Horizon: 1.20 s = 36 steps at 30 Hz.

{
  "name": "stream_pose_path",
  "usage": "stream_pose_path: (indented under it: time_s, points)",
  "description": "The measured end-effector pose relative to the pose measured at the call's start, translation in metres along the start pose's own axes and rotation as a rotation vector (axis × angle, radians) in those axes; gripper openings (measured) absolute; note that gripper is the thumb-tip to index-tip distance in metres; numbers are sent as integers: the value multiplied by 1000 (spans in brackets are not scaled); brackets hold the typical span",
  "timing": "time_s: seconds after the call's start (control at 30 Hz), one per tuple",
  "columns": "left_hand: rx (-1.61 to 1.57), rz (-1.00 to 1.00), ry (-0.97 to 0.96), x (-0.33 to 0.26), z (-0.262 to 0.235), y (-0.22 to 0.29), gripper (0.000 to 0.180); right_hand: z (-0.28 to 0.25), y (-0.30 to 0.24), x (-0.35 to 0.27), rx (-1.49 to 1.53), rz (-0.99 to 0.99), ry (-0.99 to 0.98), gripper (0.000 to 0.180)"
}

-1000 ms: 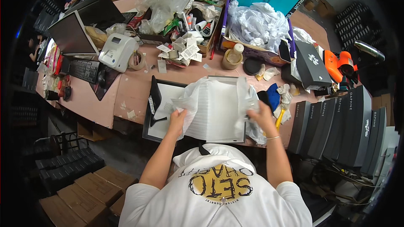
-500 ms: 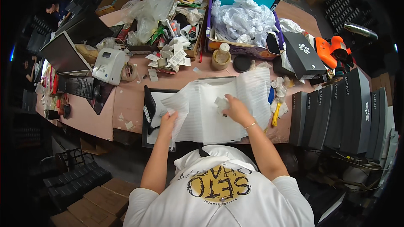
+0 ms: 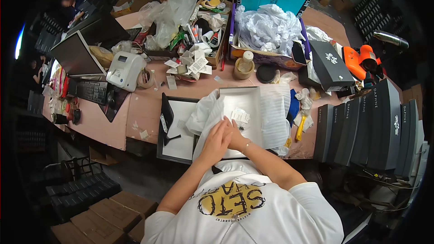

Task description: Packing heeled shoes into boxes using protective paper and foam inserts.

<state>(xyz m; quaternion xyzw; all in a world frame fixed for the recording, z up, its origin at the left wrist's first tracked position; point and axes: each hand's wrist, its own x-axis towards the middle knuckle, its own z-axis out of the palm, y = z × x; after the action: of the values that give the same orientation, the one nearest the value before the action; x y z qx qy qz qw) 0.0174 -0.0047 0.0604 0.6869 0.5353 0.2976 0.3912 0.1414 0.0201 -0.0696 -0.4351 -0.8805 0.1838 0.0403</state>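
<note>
A shallow box with a white inside [image 3: 247, 93] lies in front of me, with foam wrapping sheet [image 3: 275, 113] spread over its right side and more bunched over its left. White paper tags [image 3: 240, 115] rest inside the box, with a small dark bit beside them. My left hand [image 3: 216, 141], fingers stretched, lies against my right hand [image 3: 235, 136] at the foam over the box's left part. The right hand's fingers are partly covered. To the left, a black high-heeled shoe [image 3: 167, 113] lies on its side in a dark-rimmed, white-lined tray [image 3: 184, 104].
Dark shoeboxes [image 3: 350, 131] stand in a row at the right. Behind are a purple carton of crumpled white paper [image 3: 269, 27], a glass jar [image 3: 244, 65], a white label printer [image 3: 124, 70] and an orange tape dispenser [image 3: 359, 58]. A yellow-handled tool [image 3: 300, 127] lies right of the foam.
My left hand has moved right and let go of the foam sheet's edge, which now bunches at the box's left. The tags, earlier at my right hand, now lie in the box; both hands meet.
</note>
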Motion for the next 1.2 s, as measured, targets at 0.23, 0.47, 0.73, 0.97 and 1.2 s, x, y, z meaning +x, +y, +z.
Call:
stream_pose_path:
  time_s: [0.23,0.47,0.73,0.97,1.2]
  points:
    - [132,-334,3,40,65,-112,54,-108,31,-84,273,218,364,60]
    - [-35,-309,89,36,16,-106,42,-114,25,-79,352,501,427,75]
    - [206,-366,-48,52,33,-140,48,-44,73,-74,615,693,206,60]
    - [491,280,-121,2,13,-38,61,-89,64,-169,261,542,499,51]
    - [733,476,-807,-24,15,-95,24,-35,89,-174,96,641,220,56]
